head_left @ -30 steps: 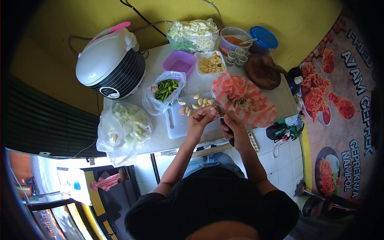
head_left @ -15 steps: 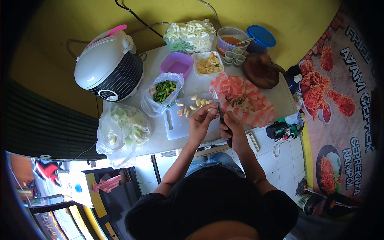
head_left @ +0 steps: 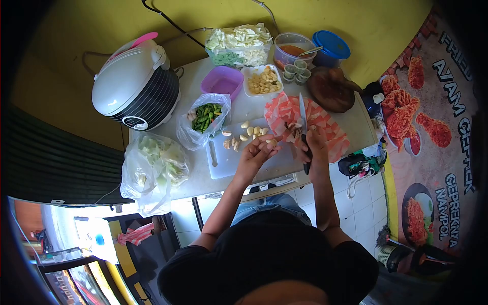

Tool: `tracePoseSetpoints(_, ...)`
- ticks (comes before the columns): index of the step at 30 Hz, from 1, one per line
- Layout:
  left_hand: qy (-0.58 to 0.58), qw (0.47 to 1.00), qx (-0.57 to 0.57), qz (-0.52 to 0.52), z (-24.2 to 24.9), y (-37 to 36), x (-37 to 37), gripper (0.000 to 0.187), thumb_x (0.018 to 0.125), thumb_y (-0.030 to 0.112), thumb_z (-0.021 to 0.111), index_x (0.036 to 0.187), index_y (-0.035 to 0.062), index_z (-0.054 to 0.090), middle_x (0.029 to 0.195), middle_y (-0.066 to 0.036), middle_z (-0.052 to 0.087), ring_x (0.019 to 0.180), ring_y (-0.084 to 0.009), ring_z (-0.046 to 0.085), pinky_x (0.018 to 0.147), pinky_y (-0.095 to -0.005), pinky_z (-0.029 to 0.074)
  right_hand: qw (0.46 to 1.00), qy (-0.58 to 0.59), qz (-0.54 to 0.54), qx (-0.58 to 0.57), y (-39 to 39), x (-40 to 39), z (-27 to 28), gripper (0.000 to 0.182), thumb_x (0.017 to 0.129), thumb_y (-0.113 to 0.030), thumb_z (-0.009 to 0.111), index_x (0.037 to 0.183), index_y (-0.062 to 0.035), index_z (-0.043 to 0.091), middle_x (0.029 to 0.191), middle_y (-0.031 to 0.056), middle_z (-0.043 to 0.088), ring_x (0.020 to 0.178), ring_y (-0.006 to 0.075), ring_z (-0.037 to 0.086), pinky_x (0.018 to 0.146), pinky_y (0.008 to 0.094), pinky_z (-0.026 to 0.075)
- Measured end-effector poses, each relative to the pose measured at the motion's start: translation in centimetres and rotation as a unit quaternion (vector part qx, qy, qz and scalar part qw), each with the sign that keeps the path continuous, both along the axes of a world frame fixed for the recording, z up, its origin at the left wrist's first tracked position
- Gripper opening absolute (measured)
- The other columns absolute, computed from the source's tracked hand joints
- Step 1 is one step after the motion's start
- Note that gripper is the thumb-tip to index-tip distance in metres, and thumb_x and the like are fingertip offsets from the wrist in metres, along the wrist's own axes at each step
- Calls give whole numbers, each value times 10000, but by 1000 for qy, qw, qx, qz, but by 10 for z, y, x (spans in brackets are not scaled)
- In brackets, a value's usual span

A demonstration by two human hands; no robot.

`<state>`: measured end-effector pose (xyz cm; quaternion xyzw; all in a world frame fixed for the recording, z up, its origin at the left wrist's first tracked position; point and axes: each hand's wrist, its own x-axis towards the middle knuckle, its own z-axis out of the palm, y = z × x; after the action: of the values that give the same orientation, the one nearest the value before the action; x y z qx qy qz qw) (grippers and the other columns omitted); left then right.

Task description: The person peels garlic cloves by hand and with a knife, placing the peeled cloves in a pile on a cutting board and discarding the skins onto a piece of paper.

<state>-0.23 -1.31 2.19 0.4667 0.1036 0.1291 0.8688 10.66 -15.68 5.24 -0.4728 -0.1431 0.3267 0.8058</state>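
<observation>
My left hand pinches a pale garlic clove over the near edge of a white cutting board. In my right hand is a knife, its blade pointing up and away from me. The blade stands apart from the clove, over a red-and-white sheet of paper that bears garlic skins. Several loose garlic cloves lie on the board just beyond my left hand.
Behind the board stand a bag of green chillies, a purple container and a white tray of peeled garlic. A stone mortar sits back right. At left are a rice cooker and a bag of vegetables.
My right hand has moved right with the knife, away from the clove, and the blade now points more upright. My left hand keeps its pinch near the same spot.
</observation>
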Motion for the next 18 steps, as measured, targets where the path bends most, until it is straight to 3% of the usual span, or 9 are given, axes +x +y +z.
tracePoseSetpoints(3, 17, 999, -47, -3, -2, 2, 0, 321, 930, 128, 484, 1238, 40, 463, 1205, -98, 528, 1022, -142, 556, 932, -253, 427, 981, -129, -104, -100, -3, 30, -30, 283, 942, -307, 471, 1044, -61, 570, 658, -32, 428, 475, 5, 320, 427, 163, 241)
tracePoseSetpoints(4, 20, 998, -64, 2, -4, 2, 1, 342, 928, 125, 486, 1257, 41, 451, 1218, -93, 517, 1034, -142, 548, 941, -251, 419, 974, -159, -87, -135, -9, 42, -35, 266, 940, -283, 478, 985, -46, 589, 729, -1, 519, 566, 19, 435, 502, 172, 339)
tracePoseSetpoints(7, 20, 995, -100, 15, -6, 1, 3, 362, 933, 124, 478, 1281, 29, 439, 1176, -61, 521, 1052, -148, 544, 939, -243, 420, 922, -297, -154, -196, -2, 53, -46, 251, 925, -235, 512, 1051, -21, 552, 835, 39, 587, 719, 61, 532, 628, 209, 420)
tracePoseSetpoints(10, 15, 989, -143, 34, -5, 1, 9, 369, 935, 126, 477, 1286, 21, 434, 1130, -44, 535, 1054, -151, 547, 935, -238, 421, 936, -292, -114, -161, -2, 46, -38, 316, 909, -179, 533, 1172, -9, 488, 947, 82, 616, 833, 101, 565, 720, 244, 439)
tracePoseSetpoints(14, 0, 992, -121, 43, -7, 1, 17, 378, 932, 131, 485, 1284, 8, 430, 1141, -47, 540, 1065, -150, 542, 942, -245, 415, 957, -257, -37, -126, 2, 10, -10, 396, 901, -140, 533, 1269, -39, 427, 795, 23, 553, 704, 70, 500, 641, 216, 397)
tracePoseSetpoints(18, 9, 997, -61, 53, 0, -5, 20, 379, 929, 120, 475, 1282, -7, 420, 1205, -77, 522, 1110, -158, 513, 986, -292, 389, 944, -294, 64, -134, 0, -4, -8, 420, 898, -134, 530, 1298, -60, 425, 686, -24, 422, 607, 55, 387, 579, 202, 334)
